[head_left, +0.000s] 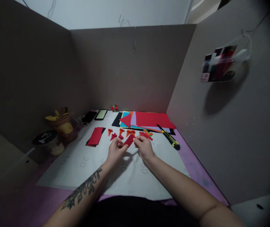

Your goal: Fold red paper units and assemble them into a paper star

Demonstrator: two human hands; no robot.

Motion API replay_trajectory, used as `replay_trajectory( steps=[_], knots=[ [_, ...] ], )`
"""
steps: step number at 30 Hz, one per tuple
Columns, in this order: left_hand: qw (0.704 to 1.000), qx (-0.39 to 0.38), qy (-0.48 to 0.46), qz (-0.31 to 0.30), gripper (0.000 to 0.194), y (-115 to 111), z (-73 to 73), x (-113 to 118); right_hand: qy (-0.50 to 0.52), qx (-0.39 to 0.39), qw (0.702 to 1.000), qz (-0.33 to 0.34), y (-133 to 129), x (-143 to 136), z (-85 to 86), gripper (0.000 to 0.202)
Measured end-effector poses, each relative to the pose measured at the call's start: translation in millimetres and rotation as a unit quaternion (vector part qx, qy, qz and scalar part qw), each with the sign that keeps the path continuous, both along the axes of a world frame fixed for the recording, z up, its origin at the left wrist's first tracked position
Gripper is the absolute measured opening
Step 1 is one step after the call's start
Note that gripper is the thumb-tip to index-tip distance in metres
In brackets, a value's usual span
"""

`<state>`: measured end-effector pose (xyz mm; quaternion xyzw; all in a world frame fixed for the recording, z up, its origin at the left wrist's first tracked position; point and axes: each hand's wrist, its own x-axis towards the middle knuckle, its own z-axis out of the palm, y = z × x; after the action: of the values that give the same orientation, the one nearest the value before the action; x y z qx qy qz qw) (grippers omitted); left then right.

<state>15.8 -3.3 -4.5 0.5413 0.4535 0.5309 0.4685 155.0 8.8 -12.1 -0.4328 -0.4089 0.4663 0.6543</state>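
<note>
Red rectangle (pixel 129 140), one, paper: held aslant above the white sheet (pixel 59 173); I take all places from it. Left hand (pixel 116 148): on my feed, thumb and fingers pinched together on its nearer, left end. Right hand (pixel 145 147): thumb and fingertips closed on its farther, right end.

Orange folded pieces (pixel 121 131), several: just beyond the rectangle, mostly to its left. Red folded pieces (pixel 113 136): between these and the left hand. Loose red, orange and green strips (pixel 146 135): beyond the rectangle, to its right.

Stack of paper rectangles (pixel 96 136), red uppermost: left of the rectangle. Box cutter (pixel 170 138), black and yellow: well to its right. Coloured sheets (pixel 155 119), overlapping, with a red triangle (pixel 126 120) on top: farther beyond it. Spiky paper ornament (pixel 114 107), red and green: farther still, leftward. Phone (pixel 101 114), pale-screened: beyond and left. I count one lidded tub (pixel 51 143), far left.
</note>
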Motion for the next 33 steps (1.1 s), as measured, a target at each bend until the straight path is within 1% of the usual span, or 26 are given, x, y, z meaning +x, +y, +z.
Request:
replay_trajectory(
  steps=[2,4,5,6,7,9,10,11,14,16,18,19,22,25,27,31,33],
  knots=[
    [1.000,-0.002,-0.001,0.003,0.031,1.0,-2.5,-1.4,0.021,-0.008,1.000,-0.012,4.8,7.7,2.2,0.020],
    [1.000,-0.002,0.000,0.013,0.030,2.5,-5.4,-3.9,0.036,-0.007,0.998,-0.046,8.8,18.1,4.7,0.019],
    [1.000,-0.004,0.000,0.018,0.030,3.3,-6.7,-5.2,0.028,0.003,0.998,-0.059,9.8,22.9,5.8,0.019],
    [1.000,-0.007,-0.001,0.018,0.030,4.1,-7.7,-6.3,0.007,0.015,0.998,-0.058,9.9,26.5,6.6,0.019],
    [1.000,-0.010,-0.002,0.015,0.030,4.6,-8.3,-7.1,-0.024,0.021,0.998,-0.048,8.9,28.6,7.1,0.019],
    [1.000,-0.007,0.004,0.003,0.029,5.2,-8.2,-8.0,-0.113,0.026,0.993,0.018,4.7,27.9,7.0,0.020],
    [1.000,0.004,0.014,-0.001,0.028,5.2,-7.7,-8.1,-0.163,0.030,0.985,0.050,2.1,25.7,6.5,0.019],
    [0.999,0.017,0.027,-0.003,0.026,5.1,-7.1,-8.3,-0.215,0.037,0.974,0.065,-0.3,23.0,5.9,0.019],
    [0.996,0.048,0.067,-0.016,0.027,4.4,-6.2,-9.1,-0.326,0.060,0.942,0.052,-5.4,16.3,4.6,0.022],
    [0.994,0.049,0.085,-0.047,0.037,3.7,-7.2,-9.9,-0.354,0.078,0.931,0.042,-7.4,14.5,4.5,0.020],
    [0.990,0.051,0.108,-0.077,0.047,3.0,-9.1,-10.7,-0.367,0.096,0.924,0.047,-9.3,13.7,4.9,0.018],
    [0.988,0.054,0.121,-0.082,0.048,2.7,-9.9,-11.0,-0.373,0.105,0.921,0.051,-10.4,13.2,5.1,0.018],
    [0.986,0.061,0.138,-0.066,0.044,1.8,-9.8,-12.3,-0.366,0.109,0.922,0.065,-12.8,11.6,5.8,0.014],
    [0.991,0.055,0.112,-0.050,0.041,0.7,-5.9,-12.8,-0.328,0.075,0.937,0.093,-13.4,10.4,6.3,0.007],
    [0.994,0.039,0.088,-0.052,0.041,-0.1,-2.6,-11.7,-0.312,0.060,0.942,0.105,-13.6,9.4,6.9,0.008],
    [0.998,0.001,0.032,-0.055,0.042,-0.8,3.0,-6.6,-0.289,0.065,0.952,0.070,-15.9,5.8,8.5,0.019],
    [0.998,-0.014,0.012,-0.061,0.043,-0.3,4.2,-5.5,-0.267,0.064,0.959,0.067,-16.3,5.7,9.7,0.019]
  ],
)
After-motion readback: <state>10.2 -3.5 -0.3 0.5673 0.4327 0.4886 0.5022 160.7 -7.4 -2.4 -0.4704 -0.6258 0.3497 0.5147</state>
